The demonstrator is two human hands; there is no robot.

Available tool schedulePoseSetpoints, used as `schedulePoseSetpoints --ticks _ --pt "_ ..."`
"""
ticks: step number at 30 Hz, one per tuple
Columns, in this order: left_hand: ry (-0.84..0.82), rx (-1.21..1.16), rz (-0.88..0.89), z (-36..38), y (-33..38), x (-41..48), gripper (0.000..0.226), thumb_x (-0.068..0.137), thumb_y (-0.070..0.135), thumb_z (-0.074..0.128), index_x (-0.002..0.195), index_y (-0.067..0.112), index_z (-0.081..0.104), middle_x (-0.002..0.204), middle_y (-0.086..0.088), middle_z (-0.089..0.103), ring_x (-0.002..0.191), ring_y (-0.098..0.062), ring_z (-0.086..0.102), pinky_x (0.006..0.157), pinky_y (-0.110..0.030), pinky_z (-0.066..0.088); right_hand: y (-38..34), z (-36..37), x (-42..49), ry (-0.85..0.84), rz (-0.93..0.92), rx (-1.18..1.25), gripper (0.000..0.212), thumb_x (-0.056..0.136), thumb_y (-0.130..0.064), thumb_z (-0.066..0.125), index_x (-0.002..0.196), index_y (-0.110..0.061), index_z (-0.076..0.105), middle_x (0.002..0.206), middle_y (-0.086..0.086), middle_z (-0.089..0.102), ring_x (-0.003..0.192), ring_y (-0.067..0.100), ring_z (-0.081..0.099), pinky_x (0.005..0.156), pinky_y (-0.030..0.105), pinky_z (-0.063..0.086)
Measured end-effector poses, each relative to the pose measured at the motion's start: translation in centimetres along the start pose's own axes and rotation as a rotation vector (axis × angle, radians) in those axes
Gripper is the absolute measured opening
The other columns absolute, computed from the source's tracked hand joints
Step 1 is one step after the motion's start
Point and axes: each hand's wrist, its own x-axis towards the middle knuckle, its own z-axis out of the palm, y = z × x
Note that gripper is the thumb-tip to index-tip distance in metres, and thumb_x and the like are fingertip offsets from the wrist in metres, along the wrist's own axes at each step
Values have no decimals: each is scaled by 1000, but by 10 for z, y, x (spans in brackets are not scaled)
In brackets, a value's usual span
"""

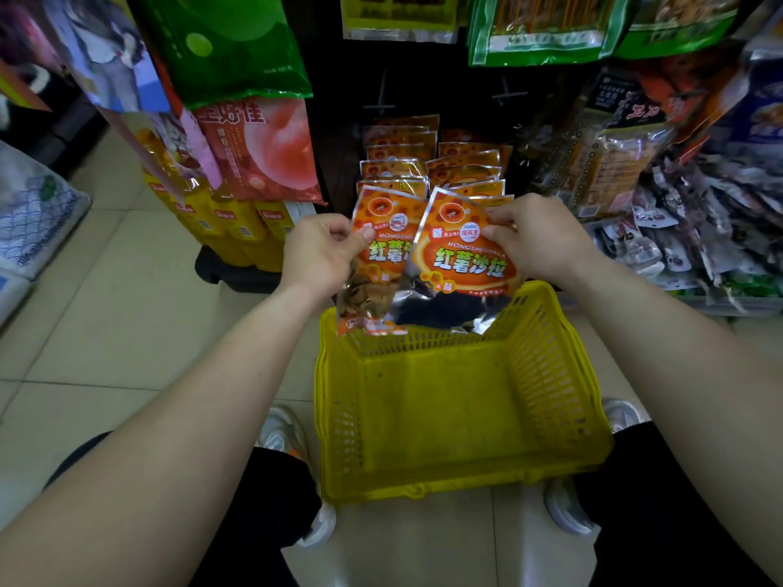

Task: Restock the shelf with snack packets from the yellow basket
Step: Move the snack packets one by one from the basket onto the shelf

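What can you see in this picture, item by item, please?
yellow plastic basket: one, yellow, floor between feet
left orange foil snack packet: one, orange, above basket's far rim
right orange foil snack packet: one, orange, beside it
hung orange packets: two rows, orange, hooks ahead
green bags: several, green, hanging above
pink peach bag: one, pink, upper left
yellow bottles: several, yellow, low left
dark packets: many, dark, right
white shoes: pair, white, flanking basket
left grip: pinches left packet
right grip: pinches right packet

Bare forearms (190,396), black trousers (258,527), white sneakers (281,430) with orange accents
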Motion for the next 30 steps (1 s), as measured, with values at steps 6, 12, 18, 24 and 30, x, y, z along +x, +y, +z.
schedulePoseSetpoints --ticks 6,12,18,24,30 --pt "-52 -114 -10 3 3 -2 11 98 23 63 105 30 67 106 2 75 97 -13 72 86 -44 60 -2 4 0 -28 49 124 21 98 -26 60 104 -15 76 89 4 67 81 18 58 58 22 36" --pt "-184 -36 77 28 13 -18 20 90 35 64 110 34 67 106 11 74 99 -8 70 92 -43 56 -26 28 1 -17 236 558 24 88 -26 62 86 -6 75 80 12 75 75 28 72 72 39 61" --pt "-228 1 185 46 24 -30 33 98 23 60 129 30 59 106 9 74 99 -5 68 93 -33 53 -47 32 -5 -77 341 976 17 93 -8 53 90 -2 69 81 19 73 65 27 75 55 36 60" --pt "-414 -61 169 47 26 -27 56 80 49 78 131 35 59 117 14 71 110 -1 65 98 -32 52 -39 26 -3 -72 400 1086 28 81 8 42 97 9 66 82 23 73 65 32 74 50 29 56" --pt "-274 -112 146 35 27 -8 22 92 31 57 109 25 70 104 1 76 98 -16 71 91 -49 56 -18 19 1 13 231 538 51 79 -34 82 116 -9 57 102 -1 68 90 18 70 73 33 58"
